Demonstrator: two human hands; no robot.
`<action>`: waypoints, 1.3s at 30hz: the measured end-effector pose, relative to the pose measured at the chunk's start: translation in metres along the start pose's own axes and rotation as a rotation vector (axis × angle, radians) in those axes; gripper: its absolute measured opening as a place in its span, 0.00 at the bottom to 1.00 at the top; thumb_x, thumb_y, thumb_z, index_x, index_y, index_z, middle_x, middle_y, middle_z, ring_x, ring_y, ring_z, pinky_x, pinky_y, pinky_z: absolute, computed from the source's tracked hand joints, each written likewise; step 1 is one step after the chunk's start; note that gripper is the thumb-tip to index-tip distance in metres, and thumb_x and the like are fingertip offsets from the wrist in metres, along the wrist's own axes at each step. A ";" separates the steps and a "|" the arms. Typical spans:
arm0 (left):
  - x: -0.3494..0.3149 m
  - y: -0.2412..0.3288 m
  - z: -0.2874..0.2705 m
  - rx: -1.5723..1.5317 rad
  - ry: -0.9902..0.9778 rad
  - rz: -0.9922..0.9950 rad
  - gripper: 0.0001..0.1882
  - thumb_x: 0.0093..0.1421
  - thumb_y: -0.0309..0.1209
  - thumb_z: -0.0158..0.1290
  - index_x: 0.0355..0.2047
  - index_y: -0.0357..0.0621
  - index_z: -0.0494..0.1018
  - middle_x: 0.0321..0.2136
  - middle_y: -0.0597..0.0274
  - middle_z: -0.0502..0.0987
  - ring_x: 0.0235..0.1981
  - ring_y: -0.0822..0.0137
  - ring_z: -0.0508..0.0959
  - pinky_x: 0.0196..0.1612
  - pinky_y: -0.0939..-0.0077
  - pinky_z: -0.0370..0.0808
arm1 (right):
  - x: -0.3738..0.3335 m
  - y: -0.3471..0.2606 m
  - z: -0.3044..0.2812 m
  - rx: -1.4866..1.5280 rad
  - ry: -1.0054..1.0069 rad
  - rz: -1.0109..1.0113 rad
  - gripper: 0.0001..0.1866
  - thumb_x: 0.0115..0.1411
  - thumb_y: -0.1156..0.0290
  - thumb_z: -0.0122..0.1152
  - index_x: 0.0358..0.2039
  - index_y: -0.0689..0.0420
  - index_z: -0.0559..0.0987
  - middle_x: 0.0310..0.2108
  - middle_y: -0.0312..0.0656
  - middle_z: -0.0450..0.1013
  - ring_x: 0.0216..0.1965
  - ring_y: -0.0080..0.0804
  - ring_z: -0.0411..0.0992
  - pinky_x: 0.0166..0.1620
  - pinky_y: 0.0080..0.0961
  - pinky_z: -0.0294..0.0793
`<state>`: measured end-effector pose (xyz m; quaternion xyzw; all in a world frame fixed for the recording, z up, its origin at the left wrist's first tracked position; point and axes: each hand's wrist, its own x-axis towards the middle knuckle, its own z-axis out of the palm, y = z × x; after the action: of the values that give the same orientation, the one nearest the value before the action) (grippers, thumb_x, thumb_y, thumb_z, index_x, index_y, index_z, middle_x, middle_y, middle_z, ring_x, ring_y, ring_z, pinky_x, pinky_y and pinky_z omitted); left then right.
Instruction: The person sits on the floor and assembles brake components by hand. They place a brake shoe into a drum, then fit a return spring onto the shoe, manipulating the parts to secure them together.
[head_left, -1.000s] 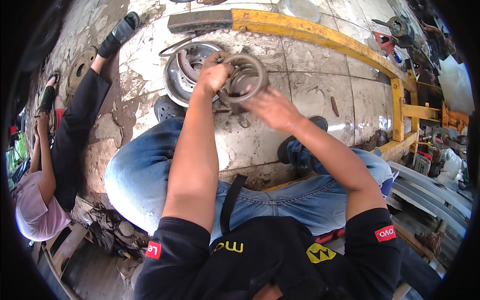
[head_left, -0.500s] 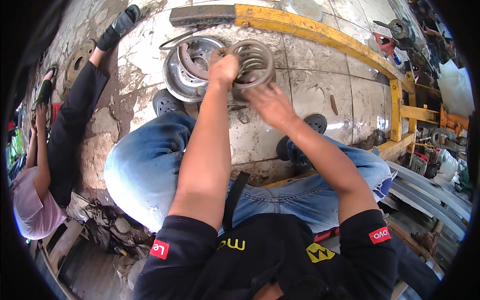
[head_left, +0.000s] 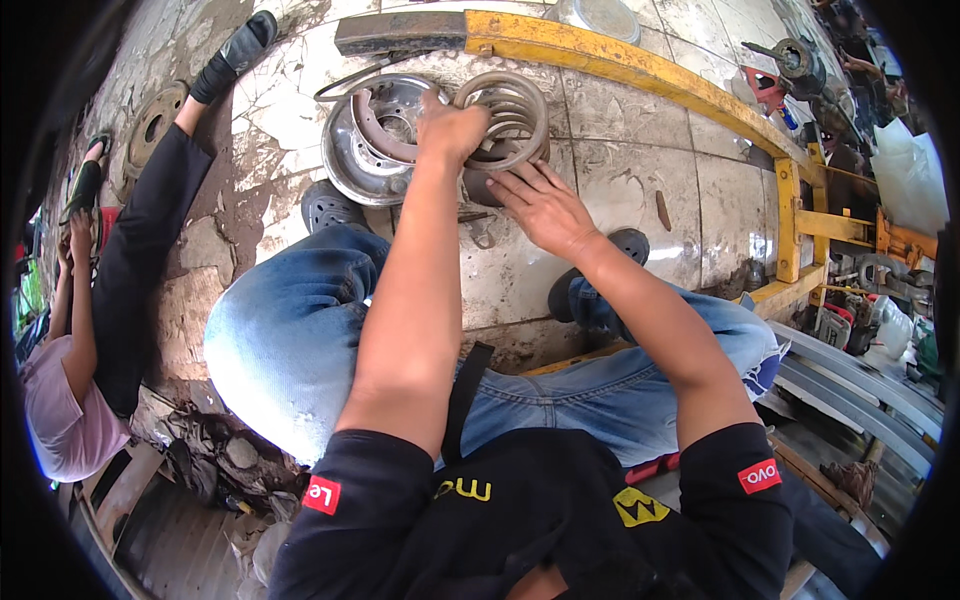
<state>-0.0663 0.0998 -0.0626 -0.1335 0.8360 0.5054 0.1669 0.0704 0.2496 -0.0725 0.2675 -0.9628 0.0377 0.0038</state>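
Note:
A thick rusty coil spring (head_left: 541,125) stands on the tiled floor in front of me, its rings seen from above. My left hand (head_left: 452,128) is closed at the spring's left side, its fingertips partly hidden. With fingers stretched out, my right hand (head_left: 548,212) rests against the near side of the spring, by a dark rounded surface (head_left: 481,187) low beside it. Left of the spring lies a round silver metal dish (head_left: 345,165) with holes around its middle. A curved brake shoe (head_left: 375,128) lies on that dish, close to my left hand.
A yellow metal frame (head_left: 620,75) runs along the far side and down the right. A flat brown strip (head_left: 663,210) lies on the tiles. At the left, another person's leg (head_left: 150,270) stretches near a rusty disc (head_left: 157,128). Tools and bottles crowd the right edge.
My right hand was blurred by motion and now lies still, fingers extended, against the spring's near side. My left hand stays by the spring, shifted very slightly.

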 end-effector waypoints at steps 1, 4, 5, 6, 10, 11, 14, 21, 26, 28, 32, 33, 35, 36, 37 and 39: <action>-0.001 0.015 -0.005 0.115 -0.040 0.084 0.47 0.48 0.38 0.55 0.67 0.39 0.50 0.56 0.30 0.66 0.61 0.42 0.66 0.63 0.65 0.63 | -0.003 0.003 0.001 0.018 0.010 0.000 0.24 0.61 0.63 0.56 0.58 0.50 0.73 0.60 0.33 0.66 0.66 0.36 0.56 0.68 0.37 0.54; 0.007 0.033 -0.015 0.274 -0.140 0.319 0.37 0.51 0.40 0.55 0.64 0.56 0.62 0.56 0.37 0.70 0.59 0.45 0.69 0.61 0.65 0.66 | -0.008 0.004 0.002 0.047 0.005 -0.048 0.24 0.60 0.63 0.56 0.58 0.50 0.73 0.61 0.32 0.66 0.67 0.35 0.55 0.68 0.37 0.53; 0.008 0.034 -0.014 0.278 -0.236 0.337 0.34 0.52 0.39 0.54 0.62 0.55 0.65 0.53 0.39 0.72 0.57 0.47 0.71 0.60 0.65 0.67 | -0.008 0.007 0.000 0.028 -0.024 -0.088 0.24 0.60 0.62 0.57 0.58 0.50 0.73 0.61 0.32 0.66 0.67 0.35 0.55 0.68 0.37 0.53; 0.009 0.035 -0.013 0.282 -0.331 0.355 0.30 0.54 0.39 0.53 0.59 0.53 0.69 0.51 0.41 0.74 0.55 0.49 0.73 0.58 0.65 0.68 | -0.008 0.010 -0.002 0.008 -0.053 -0.127 0.25 0.60 0.62 0.57 0.59 0.50 0.72 0.61 0.32 0.66 0.68 0.35 0.54 0.68 0.37 0.53; 0.000 0.032 -0.005 0.273 -0.268 0.367 0.19 0.59 0.38 0.50 0.50 0.50 0.77 0.44 0.48 0.79 0.49 0.51 0.77 0.54 0.64 0.72 | -0.009 0.017 0.002 -0.078 0.039 0.104 0.25 0.61 0.62 0.55 0.60 0.49 0.71 0.63 0.33 0.64 0.69 0.34 0.53 0.68 0.38 0.53; -0.003 0.032 -0.002 0.251 -0.251 0.338 0.19 0.59 0.38 0.50 0.50 0.50 0.76 0.45 0.47 0.79 0.50 0.51 0.77 0.54 0.64 0.72 | -0.010 0.014 0.002 -0.087 0.044 0.192 0.25 0.62 0.62 0.53 0.60 0.48 0.70 0.64 0.34 0.62 0.69 0.33 0.52 0.68 0.39 0.53; -0.008 0.031 0.003 0.190 -0.169 0.224 0.23 0.60 0.39 0.49 0.53 0.40 0.72 0.48 0.40 0.76 0.53 0.48 0.74 0.57 0.63 0.69 | -0.015 0.003 0.011 -0.005 0.005 0.175 0.25 0.63 0.64 0.52 0.61 0.48 0.69 0.65 0.36 0.61 0.69 0.33 0.53 0.66 0.42 0.54; 0.003 0.027 0.016 -0.027 -0.150 0.013 0.33 0.62 0.42 0.47 0.60 0.30 0.56 0.52 0.30 0.71 0.57 0.42 0.71 0.59 0.61 0.66 | -0.006 0.016 0.020 -0.063 0.163 0.404 0.24 0.63 0.65 0.52 0.60 0.53 0.70 0.64 0.40 0.63 0.66 0.41 0.57 0.64 0.47 0.59; 0.014 0.021 0.014 -0.101 -0.143 -0.024 0.34 0.62 0.41 0.46 0.61 0.28 0.53 0.52 0.26 0.70 0.56 0.41 0.71 0.60 0.61 0.65 | 0.007 0.026 0.009 -0.053 0.188 0.446 0.23 0.63 0.65 0.51 0.59 0.51 0.71 0.64 0.37 0.62 0.69 0.39 0.53 0.66 0.46 0.55; 0.014 0.021 0.014 -0.113 -0.159 -0.044 0.35 0.62 0.41 0.45 0.61 0.27 0.52 0.51 0.26 0.70 0.56 0.41 0.72 0.59 0.61 0.66 | 0.008 0.014 0.019 0.000 0.068 0.319 0.23 0.63 0.65 0.51 0.59 0.50 0.71 0.64 0.36 0.62 0.69 0.38 0.53 0.66 0.47 0.54; 0.013 0.022 0.010 -0.163 -0.178 -0.122 0.36 0.63 0.42 0.45 0.60 0.23 0.51 0.52 0.26 0.69 0.55 0.42 0.72 0.57 0.61 0.68 | 0.014 0.027 0.019 -0.076 0.032 0.283 0.22 0.63 0.65 0.52 0.59 0.46 0.72 0.63 0.34 0.63 0.67 0.38 0.55 0.67 0.46 0.54; 0.013 0.022 0.013 -0.165 -0.168 -0.127 0.37 0.63 0.42 0.45 0.61 0.23 0.50 0.52 0.26 0.69 0.56 0.42 0.72 0.56 0.61 0.69 | 0.017 0.032 0.014 -0.152 0.038 0.363 0.22 0.63 0.64 0.52 0.59 0.46 0.72 0.63 0.34 0.64 0.67 0.38 0.56 0.67 0.45 0.54; 0.015 0.018 0.015 -0.182 -0.153 -0.136 0.38 0.63 0.43 0.45 0.62 0.22 0.47 0.52 0.26 0.69 0.56 0.43 0.72 0.56 0.62 0.69 | 0.017 0.028 0.018 -0.049 0.152 0.367 0.23 0.62 0.65 0.53 0.59 0.47 0.72 0.63 0.34 0.64 0.66 0.38 0.58 0.67 0.47 0.54; 0.016 0.018 0.016 -0.201 -0.148 -0.135 0.40 0.64 0.43 0.45 0.63 0.22 0.45 0.53 0.25 0.68 0.56 0.43 0.72 0.56 0.62 0.69 | 0.017 0.021 0.027 -0.036 0.097 0.307 0.23 0.62 0.66 0.53 0.59 0.47 0.72 0.63 0.34 0.64 0.66 0.38 0.58 0.67 0.48 0.53; 0.016 0.017 0.016 -0.227 -0.144 -0.140 0.42 0.64 0.43 0.45 0.64 0.22 0.42 0.53 0.25 0.68 0.56 0.43 0.72 0.56 0.63 0.69 | 0.014 0.016 0.034 -0.024 0.042 0.249 0.23 0.62 0.66 0.53 0.59 0.47 0.72 0.64 0.34 0.63 0.66 0.39 0.58 0.67 0.49 0.53; 0.008 0.023 0.010 -0.284 -0.177 -0.171 0.44 0.64 0.44 0.45 0.65 0.22 0.38 0.52 0.26 0.68 0.54 0.44 0.73 0.56 0.64 0.69 | 0.013 0.015 0.029 0.033 0.072 0.237 0.23 0.62 0.66 0.53 0.59 0.48 0.71 0.64 0.35 0.63 0.67 0.38 0.56 0.67 0.48 0.52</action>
<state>-0.0814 0.1186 -0.0522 -0.1814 0.7239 0.6120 0.2618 0.0519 0.2534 -0.1023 0.1506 -0.9861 0.0634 0.0296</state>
